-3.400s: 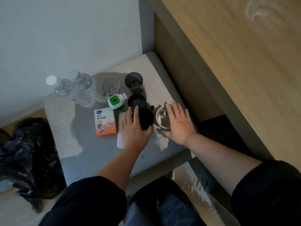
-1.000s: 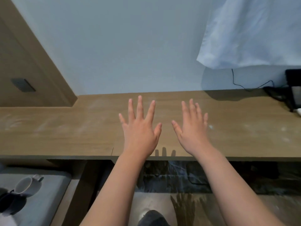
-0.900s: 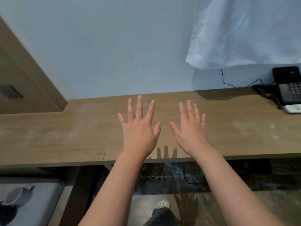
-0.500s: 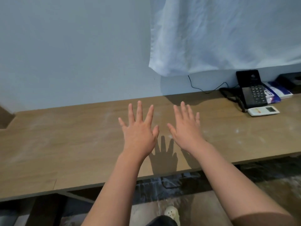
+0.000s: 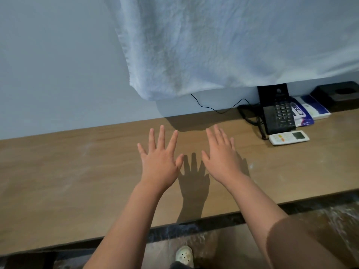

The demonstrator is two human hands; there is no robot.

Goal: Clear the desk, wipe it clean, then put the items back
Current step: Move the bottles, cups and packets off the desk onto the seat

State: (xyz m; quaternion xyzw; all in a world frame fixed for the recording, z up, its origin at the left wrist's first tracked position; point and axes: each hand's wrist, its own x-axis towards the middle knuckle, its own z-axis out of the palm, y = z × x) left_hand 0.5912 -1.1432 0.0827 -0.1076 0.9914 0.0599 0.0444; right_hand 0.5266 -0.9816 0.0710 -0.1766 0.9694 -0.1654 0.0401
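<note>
While both forearms reach out over the counter (image 5: 77, 181), my left hand (image 5: 159, 164) is spread wide, palm down, all five fingers straight and fanned. It holds nothing. My right hand (image 5: 221, 162), the one nearer the telephone (image 5: 277, 115), is also flat and palm down, with its fingers straight but closer together. It holds nothing either. Both hands are well apart from the telephone. A hand-shaped shadow (image 5: 194, 181) falls on the wood between them, clear of the left hand, so that hand is held above the surface. Whether the right palm touches the wood I cannot tell.

Items noted, all placed from the telephone:
- remote control (image 5: 288, 137): just in front of it, on my side, lying flat.
- tissue packs (image 5: 305, 111): just beside it, on the side away from my hands.
- black box (image 5: 338, 94): beyond the packs, against the wall, partly cut off by the frame edge.
- cord (image 5: 213, 107): runs from it along the wall and up under the white cloth (image 5: 213, 45).
- white cloth: hangs above it, its hem meeting the top of the telephone.

Hard to make out: the print on the packs, the remote's buttons, and the right little finger, mostly hidden behind its neighbours. Pale smears mark the counter far from the telephone.
</note>
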